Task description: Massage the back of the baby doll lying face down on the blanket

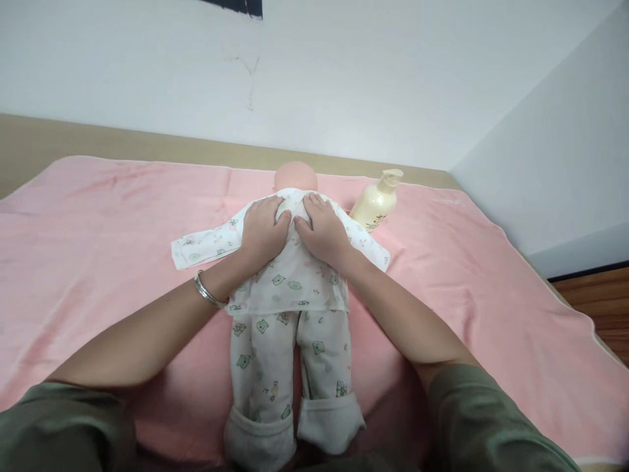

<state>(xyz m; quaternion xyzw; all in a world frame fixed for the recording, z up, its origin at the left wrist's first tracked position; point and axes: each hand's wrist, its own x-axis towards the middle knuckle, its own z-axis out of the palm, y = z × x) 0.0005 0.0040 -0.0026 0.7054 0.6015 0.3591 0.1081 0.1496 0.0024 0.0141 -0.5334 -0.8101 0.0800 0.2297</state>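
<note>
Doll (pixel 296 176) lies lengthwise mid-scene on a pink cloth (pixel 122 262), head at the far end, legs toward the near edge. It wears a white printed top (pixel 292 285) and matching trousers (pixel 268 367), trouser ends turned up. Top's sleeves spread out left and right. Left hand (pixel 266 226) open, palm down on the left upper part of the top, fingers extended to the far side, thumb toward the middle. Right hand (pixel 325 231) mirrors it on the right upper part, also open. Hands just apart, thumbs nearly meeting. Both press or rest on the fabric; can't tell how hard. No grip visible. Silver bracelet (pixel 208 290) on left wrist. Cream pump bottle (pixel 376 204) on the far right of doll, near the right sleeve, pump up, slightly tilted. White wall (pixel 344 78) behind.
</note>
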